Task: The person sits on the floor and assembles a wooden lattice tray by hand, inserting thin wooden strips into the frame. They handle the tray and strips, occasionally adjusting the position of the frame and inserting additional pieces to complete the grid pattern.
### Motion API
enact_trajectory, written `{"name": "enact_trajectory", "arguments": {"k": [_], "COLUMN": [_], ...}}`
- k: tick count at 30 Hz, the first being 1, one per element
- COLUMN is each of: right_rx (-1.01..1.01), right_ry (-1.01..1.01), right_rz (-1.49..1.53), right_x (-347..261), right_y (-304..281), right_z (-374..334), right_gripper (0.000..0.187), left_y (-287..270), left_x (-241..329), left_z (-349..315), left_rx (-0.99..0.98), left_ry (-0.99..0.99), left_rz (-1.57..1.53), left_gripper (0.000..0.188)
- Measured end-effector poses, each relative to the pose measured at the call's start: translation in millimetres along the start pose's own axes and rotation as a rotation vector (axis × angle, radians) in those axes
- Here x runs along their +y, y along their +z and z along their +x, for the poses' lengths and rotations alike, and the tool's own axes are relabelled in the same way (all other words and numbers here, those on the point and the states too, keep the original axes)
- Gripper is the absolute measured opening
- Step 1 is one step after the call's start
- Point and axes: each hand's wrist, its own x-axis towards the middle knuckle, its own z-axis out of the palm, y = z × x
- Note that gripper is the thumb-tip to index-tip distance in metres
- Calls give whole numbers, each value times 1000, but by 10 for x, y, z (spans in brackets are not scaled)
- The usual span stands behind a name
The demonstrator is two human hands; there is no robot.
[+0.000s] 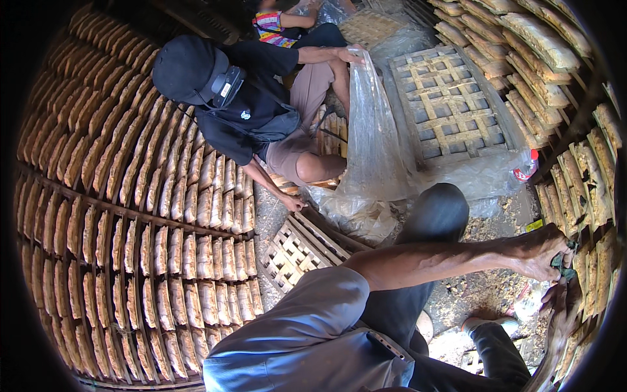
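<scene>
Both my hands are at the far right, beside a stack of slabs with rough tan surfaces (584, 176). My left hand (542, 251) reaches across, its fingers closed on a small dark green scrap (565, 259), which may be leaf or cloth. Just below it, my right hand (563, 299) is raised with bent fingers close to the same scrap. Shadow and the picture's rim partly hide those fingers and whatever they hold. A yellow-green label or packet (534, 226) shows behind my left wrist.
A seated co-worker in a black cap (186, 68) holds up a clear plastic sheet (375, 137) and touches a lattice bamboo tray (294, 251). Another bamboo tray (450, 98) lies beyond. Racks of slabs (144, 242) line the left. Crumbs (480, 294) litter the floor.
</scene>
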Motion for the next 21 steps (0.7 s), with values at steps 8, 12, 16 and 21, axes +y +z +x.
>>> {"name": "enact_trajectory", "arguments": {"k": [8, 12, 16, 21], "right_rx": [-16, -25, 18, 88], "right_ry": [49, 86, 226, 84], "right_rz": [55, 81, 42, 58], "right_x": [20, 27, -65, 505], "right_y": [-37, -48, -62, -279], "right_z": [14, 49, -16, 107], "right_gripper": [44, 45, 52, 52], "left_y": [209, 3, 166, 188], "left_x": [-312, -52, -111, -152], "left_z": [38, 17, -10, -10], "left_rx": [430, 36, 127, 138], "left_ry": [260, 110, 312, 355], "left_rz": [331, 436, 438, 482], "left_gripper": [46, 41, 41, 38]}}
